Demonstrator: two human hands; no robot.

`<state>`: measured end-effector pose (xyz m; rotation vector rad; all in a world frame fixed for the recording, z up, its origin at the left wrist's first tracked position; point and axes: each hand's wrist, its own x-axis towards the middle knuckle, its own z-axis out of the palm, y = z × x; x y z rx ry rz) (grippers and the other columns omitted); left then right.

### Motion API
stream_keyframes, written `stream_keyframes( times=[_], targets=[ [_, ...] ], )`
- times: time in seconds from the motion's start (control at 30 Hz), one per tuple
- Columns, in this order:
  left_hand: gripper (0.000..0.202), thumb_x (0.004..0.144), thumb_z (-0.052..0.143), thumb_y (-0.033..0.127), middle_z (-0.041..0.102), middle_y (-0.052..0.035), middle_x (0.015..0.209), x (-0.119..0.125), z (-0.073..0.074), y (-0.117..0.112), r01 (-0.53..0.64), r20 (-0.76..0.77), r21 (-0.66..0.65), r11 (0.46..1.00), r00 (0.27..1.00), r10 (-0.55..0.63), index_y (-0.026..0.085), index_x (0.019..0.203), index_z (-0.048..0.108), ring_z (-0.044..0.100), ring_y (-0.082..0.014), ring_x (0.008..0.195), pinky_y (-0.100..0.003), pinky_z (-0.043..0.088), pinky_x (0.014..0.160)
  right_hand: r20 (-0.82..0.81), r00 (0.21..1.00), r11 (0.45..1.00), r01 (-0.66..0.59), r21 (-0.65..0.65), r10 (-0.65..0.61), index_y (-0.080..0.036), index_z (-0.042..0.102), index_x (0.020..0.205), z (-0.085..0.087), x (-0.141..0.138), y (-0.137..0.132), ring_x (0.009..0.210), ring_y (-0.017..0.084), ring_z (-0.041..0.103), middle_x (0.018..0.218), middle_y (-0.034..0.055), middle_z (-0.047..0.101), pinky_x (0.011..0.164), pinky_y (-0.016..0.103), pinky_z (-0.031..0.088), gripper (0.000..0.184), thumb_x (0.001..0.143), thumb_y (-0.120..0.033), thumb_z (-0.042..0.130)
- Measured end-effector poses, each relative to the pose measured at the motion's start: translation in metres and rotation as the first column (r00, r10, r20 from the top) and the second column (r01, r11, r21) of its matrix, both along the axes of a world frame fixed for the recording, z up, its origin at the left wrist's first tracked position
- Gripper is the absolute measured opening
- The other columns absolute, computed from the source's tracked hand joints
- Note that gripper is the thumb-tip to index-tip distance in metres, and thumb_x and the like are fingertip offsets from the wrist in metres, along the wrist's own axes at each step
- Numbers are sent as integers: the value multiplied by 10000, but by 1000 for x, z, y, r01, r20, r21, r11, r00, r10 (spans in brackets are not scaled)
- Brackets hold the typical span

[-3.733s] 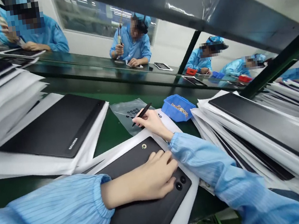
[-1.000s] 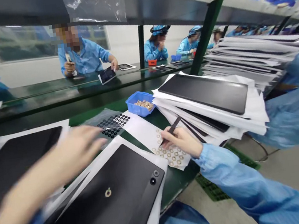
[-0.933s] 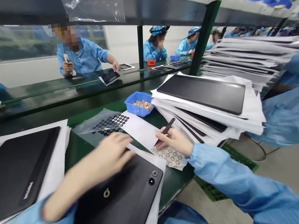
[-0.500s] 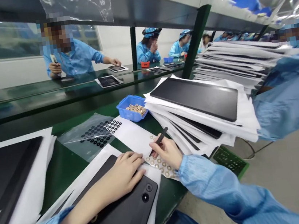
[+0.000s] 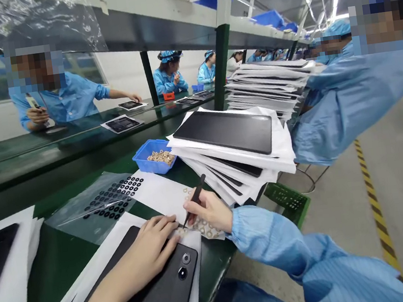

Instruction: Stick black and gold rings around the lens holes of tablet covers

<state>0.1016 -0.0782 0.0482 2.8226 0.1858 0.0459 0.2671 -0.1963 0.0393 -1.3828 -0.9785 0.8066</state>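
The right hand's (image 5: 210, 212) fingers (image 5: 193, 212) pinched a slim black tool (image 5: 197, 196), perhaps tweezers, its tip on the ring sheet (image 5: 208, 228). At its 9 o'clock the left hand (image 5: 151, 247) lay flat, fingers loose and empty, on the dark tablet back (image 5: 161, 300); a blue tray (image 5: 147, 167) sat at 11 o'clock.

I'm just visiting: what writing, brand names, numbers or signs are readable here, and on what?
No readable text anywhere.
Dark tablet under the left hand: no print shows beside its lenses.
Dark tool in the right hand: no marking visible.
Top tablet of the stack: plain back.
Floor stripe: yellow and black bars, no words.
Devices on the far bench: too small to read.
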Motion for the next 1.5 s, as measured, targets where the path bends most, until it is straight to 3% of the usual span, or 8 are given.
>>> stream_keyframes(
  times=[0.13, 0.27, 0.37, 0.47, 0.57, 0.7, 0.87, 1.5],
  targets=[
    [384, 984, 339, 315, 541, -109, 1345, -9, -4, -8, -27, 95, 54, 998, 995, 22, 155, 1244, 571, 426, -281, 1275, -498, 364, 1081, -208, 978, 1000, -17, 21, 21, -176, 511, 729, 6, -26, -25, 449, 106, 587, 574, -17, 586, 449, 221, 502, 447, 732, -602, 646],
    [376, 989, 309, 264, 467, -114, 1403, -41, -3, -31, -99, 168, 0, 995, 981, 98, 154, 1295, 499, 388, -244, 1320, -437, 375, 1101, -379, 921, 992, 120, 43, -95, -188, 479, 742, -12, -48, -36, 380, 79, 532, 577, -49, 552, 322, 176, 436, 448, 733, -599, 655],
    [336, 990, 316, 224, 479, -85, 1380, -68, 1, -51, -130, 168, -59, 990, 976, 138, 205, 1286, 474, 435, -202, 1293, -370, 428, 1069, -400, 906, 983, 175, 55, -139, -191, 461, 763, -24, -57, -38, 364, 72, 512, 562, -61, 538, 298, 161, 410, 398, 797, -554, 620],
    [334, 972, 334, 160, 496, -67, 1353, -80, 4, -61, -51, 189, -36, 998, 980, 57, 220, 1276, 459, 420, -191, 1302, -360, 415, 1081, -323, 932, 980, 194, 53, -167, -189, 457, 790, -27, -60, -39, 355, 67, 489, 496, -74, 514, 305, 145, 387, 360, 845, -521, 586],
    [378, 944, 340, 106, 485, -75, 1354, -79, 3, -62, -3, 201, -13, 1000, 980, 5, 212, 1289, 453, 378, -203, 1322, -365, 416, 1077, -231, 952, 976, 215, 39, -201, -186, 460, 797, -26, -58, -38, 342, 59, 463, 462, -77, 504, 308, 138, 368, 342, 869, -502, 568],
    [486, 871, 401, 43, 483, -63, 1353, -73, 3, -63, 16, 162, -1, 1000, 987, -15, 243, 1309, 469, 375, -248, 1305, -422, 435, 1045, -220, 952, 974, 224, 24, -214, -189, 468, 812, -31, -55, -36, 350, 73, 482, 466, -71, 520, 334, 171, 427, 313, 896, -482, 538],
    [499, 888, 466, 105, 484, -61, 1374, -68, 3, -66, 15, 134, 42, 999, 991, -21, 256, 1363, 443, 408, -274, 1276, -496, 387, 1061, -229, 945, 969, 245, 16, -235, -181, 486, 800, -34, -56, -39, 363, 74, 492, 485, -69, 512, 363, 192, 465, 302, 903, -460, 541],
    [444, 940, 438, 210, 512, -46, 1349, -66, 4, -65, 31, 107, 97, 995, 993, -41, 253, 1382, 439, 423, -264, 1241, -455, 380, 1047, -122, 962, 968, 251, 31, -245, -184, 466, 795, -29, -58, -40, 344, 57, 493, 465, -85, 488, 369, 157, 447, 268, 936, -408, 508]
  ],
)
